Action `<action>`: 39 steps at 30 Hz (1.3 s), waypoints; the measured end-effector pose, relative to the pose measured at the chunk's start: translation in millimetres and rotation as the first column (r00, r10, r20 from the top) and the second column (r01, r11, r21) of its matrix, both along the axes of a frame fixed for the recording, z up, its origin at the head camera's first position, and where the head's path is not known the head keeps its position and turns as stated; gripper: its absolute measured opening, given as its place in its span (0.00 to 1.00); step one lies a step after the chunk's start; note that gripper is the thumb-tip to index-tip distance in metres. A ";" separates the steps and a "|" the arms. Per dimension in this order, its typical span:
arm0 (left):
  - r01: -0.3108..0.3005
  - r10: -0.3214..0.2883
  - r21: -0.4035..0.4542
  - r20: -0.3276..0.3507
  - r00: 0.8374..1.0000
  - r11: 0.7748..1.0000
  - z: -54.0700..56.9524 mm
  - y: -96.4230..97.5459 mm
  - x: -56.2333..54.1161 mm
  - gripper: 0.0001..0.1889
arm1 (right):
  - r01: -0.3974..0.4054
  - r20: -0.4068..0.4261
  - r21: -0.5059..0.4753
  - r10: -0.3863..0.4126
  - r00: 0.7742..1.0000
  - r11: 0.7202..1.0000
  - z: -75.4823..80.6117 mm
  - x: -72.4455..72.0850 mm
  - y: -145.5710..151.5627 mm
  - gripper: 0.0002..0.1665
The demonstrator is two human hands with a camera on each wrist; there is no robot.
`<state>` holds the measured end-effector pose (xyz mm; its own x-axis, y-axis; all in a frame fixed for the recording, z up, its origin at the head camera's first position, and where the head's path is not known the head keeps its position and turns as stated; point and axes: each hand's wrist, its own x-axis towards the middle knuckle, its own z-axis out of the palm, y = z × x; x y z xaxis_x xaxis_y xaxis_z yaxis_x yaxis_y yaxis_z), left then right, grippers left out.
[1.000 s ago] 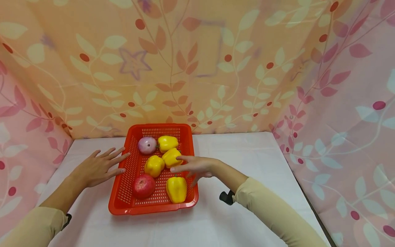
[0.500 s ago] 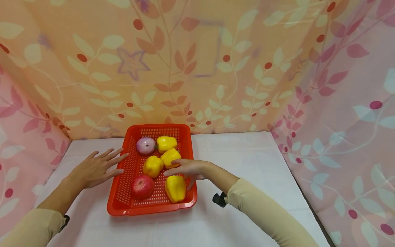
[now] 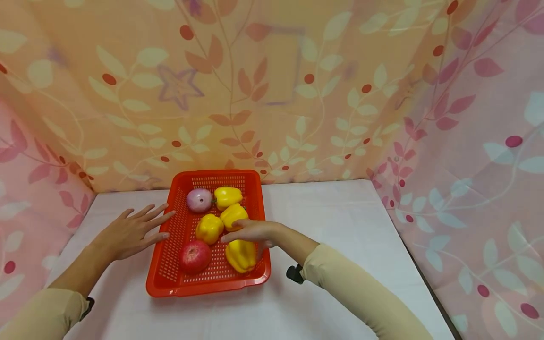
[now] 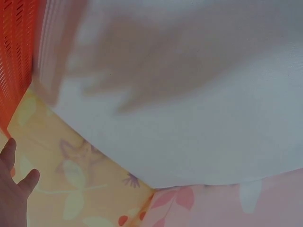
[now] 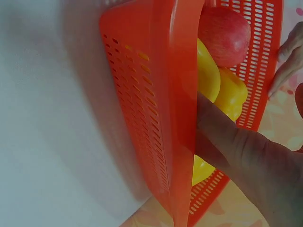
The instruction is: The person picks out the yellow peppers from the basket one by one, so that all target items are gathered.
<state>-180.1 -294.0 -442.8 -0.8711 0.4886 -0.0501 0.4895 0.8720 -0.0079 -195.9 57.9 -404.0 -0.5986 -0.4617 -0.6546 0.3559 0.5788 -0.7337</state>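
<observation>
In the head view, a red plastic basket (image 3: 204, 286) holds several yellow bell peppers, a red apple (image 3: 195, 256) and a round purple eggplant (image 3: 199, 200). My right hand (image 3: 254, 232) reaches over the basket's right rim and grips the nearest yellow bell pepper (image 3: 241, 257), covering its upper end. The right wrist view shows the thumb (image 5: 225, 132) dipping inside the rim; the fingertips are hidden. My left hand (image 3: 129, 233) is spread at the basket's left side, its fingertips at or over the rim, holding nothing. Whether they touch the rim cannot be told.
Further yellow bell peppers lie in the basket: one at the back (image 3: 228, 197), one in the middle (image 3: 233, 217) and one left of it (image 3: 209, 229). A white-covered table (image 3: 323, 208) surrounds the basket. Flower-patterned cloth (image 3: 272, 94) hangs behind and at both sides.
My right hand has moved left and down onto the nearest bell pepper, which has tilted and shifted slightly away from the basket's front. My left hand has stayed beside the left rim.
</observation>
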 end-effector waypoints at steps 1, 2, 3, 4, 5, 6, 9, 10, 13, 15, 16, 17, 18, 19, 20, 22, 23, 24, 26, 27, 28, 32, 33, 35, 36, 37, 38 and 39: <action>0.002 -0.002 0.000 -0.002 1.000 1.000 -0.3 -0.1 0.2 0.38 | -0.002 0.002 0.001 0.002 1.000 1.000 -1.1 -0.2 -1.1 0.51; 0.003 -0.003 -0.001 -0.005 1.000 1.000 -0.5 -0.1 0.4 0.38 | -0.006 0.001 0.005 0.006 1.000 1.000 -2.4 -0.6 -2.0 0.51; 0.003 -0.003 -0.001 -0.007 1.000 1.000 -0.6 -0.1 0.6 0.38 | -0.009 0.002 0.006 0.009 1.000 1.000 -4.1 -1.0 -2.9 0.50; 0.003 -0.003 -0.001 -0.007 1.000 1.000 -0.5 -0.2 0.7 0.38 | -0.014 0.002 0.008 0.014 1.000 1.000 -5.8 -1.8 -3.7 0.50; 0.003 -0.003 0.000 -0.009 1.000 1.000 -0.5 -0.2 0.8 0.38 | -0.023 -0.001 0.011 0.023 1.000 1.000 -7.6 -2.4 -4.4 0.49; 0.004 -0.004 -0.001 -0.009 1.000 1.000 -0.4 -0.3 0.8 0.38 | -0.033 -0.003 0.013 0.033 0.999 0.999 -9.4 -2.8 -5.1 0.48; 0.005 -0.005 0.003 -0.010 1.000 1.000 -0.6 -0.3 0.7 0.38 | -0.058 -0.012 0.037 0.058 0.998 0.998 -13.2 -3.3 -7.4 0.44; 0.005 -0.005 0.005 -0.010 1.000 1.000 -0.7 -0.3 0.6 0.38 | -0.066 -0.013 0.047 0.067 0.998 0.997 -13.8 -3.2 -8.4 0.43; 0.003 -0.003 0.014 -0.010 1.000 1.000 -1.0 -0.3 0.8 0.38 | -0.084 -0.020 0.083 0.086 0.996 0.993 -14.3 -2.5 -11.8 0.41; 0.003 -0.003 0.019 -0.011 1.000 1.000 -1.2 -0.4 0.8 0.38 | -0.096 -0.029 0.110 0.100 0.995 0.989 -14.1 -2.2 -13.7 0.41; 0.002 -0.002 0.021 -0.011 1.000 1.000 -1.1 -0.4 1.0 0.38 | -0.102 -0.032 0.122 0.106 0.994 0.987 -13.7 -2.1 -14.7 0.40; -0.001 0.001 0.022 -0.010 1.000 1.000 -1.1 -0.4 1.2 0.38 | -0.107 -0.039 0.133 0.113 0.993 0.985 -13.3 -2.2 -15.7 0.40; -0.003 0.003 0.022 -0.008 1.000 1.000 -1.0 -0.5 1.2 0.38 | -0.112 -0.048 0.145 0.120 0.992 0.983 -12.8 -2.3 -16.6 0.39; -0.006 0.006 0.021 -0.004 1.000 1.000 -1.2 -0.6 1.2 0.38 | -0.111 -0.049 0.150 0.119 0.992 0.983 -12.6 -2.4 -17.6 0.38; -0.007 0.007 0.022 -0.001 1.000 1.000 -1.2 -0.7 1.2 0.39 | -0.113 -0.051 0.156 0.122 0.991 0.981 -12.5 -2.7 -18.5 0.36; -0.014 0.014 0.021 0.008 1.000 1.000 -1.3 -0.7 1.2 0.39 | -0.115 -0.053 0.160 0.125 0.991 0.980 -12.2 -2.9 -20.5 0.32; -0.014 0.014 0.021 0.012 1.000 1.000 -1.6 -0.8 1.0 0.39 | -0.119 -0.055 0.165 0.129 0.990 0.979 -12.6 -3.1 -21.5 0.30; -0.014 0.014 0.022 0.016 1.000 1.000 -1.5 -0.7 0.9 0.39 | -0.123 -0.059 0.171 0.135 0.989 0.978 -12.9 -3.2 -22.5 0.28; -0.014 0.013 0.027 0.021 1.000 1.000 -1.0 -0.3 1.1 0.39 | -0.129 -0.058 0.180 0.141 0.988 0.975 -13.4 -3.2 -24.5 0.26; -0.015 0.014 0.028 0.023 1.000 0.999 -0.7 -0.1 1.3 0.39 | -0.131 -0.056 0.185 0.143 0.988 0.974 -13.5 -3.2 -25.5 0.25; -0.013 0.012 0.030 0.022 1.000 0.999 -0.6 0.0 1.4 0.39 | -0.133 -0.056 0.192 0.146 0.988 0.972 -13.9 -3.2 -26.6 0.24; -0.007 0.007 0.030 0.007 1.000 1.000 0.2 0.7 2.0 0.39 | -0.141 -0.061 0.223 0.158 0.985 0.965 -14.0 -3.2 -31.7 0.20; -0.005 0.005 0.027 0.004 1.000 1.000 0.3 0.7 2.0 0.38 | -0.144 -0.060 0.233 0.162 0.985 0.962 -13.8 -3.4 -33.1 0.19; -0.006 0.006 0.021 0.005 1.000 1.000 0.8 0.8 2.6 0.38 | -0.154 -0.056 0.250 0.173 0.983 0.956 -13.9 -3.7 -36.4 0.18; -0.006 0.006 0.019 0.006 1.000 1.000 0.9 0.7 2.7 0.38 | -0.161 -0.056 0.255 0.180 0.982 0.954 -14.0 -3.8 -37.9 0.18; -0.007 0.006 0.019 0.008 1.000 1.000 1.0 0.7 2.8 0.39 | -0.166 -0.055 0.260 0.186 0.981 0.951 -13.8 -3.6 -39.2 0.18; -0.008 0.008 0.020 0.012 1.000 1.000 0.8 0.5 2.7 0.39 | -0.165 -0.047 0.262 0.183 0.982 0.951 -13.7 -3.5 -40.3 0.18; -0.008 0.008 0.022 0.013 1.000 1.000 0.8 0.4 2.8 0.39 | -0.170 -0.048 0.268 0.189 0.981 0.948 -13.7 -3.2 -41.2 0.19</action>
<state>-177.3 -293.7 -442.0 -0.8744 0.4826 -0.0512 0.4823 0.8758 0.0176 -199.2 16.7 -417.7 -0.5717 -0.3847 -0.7247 0.1803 0.8028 -0.5683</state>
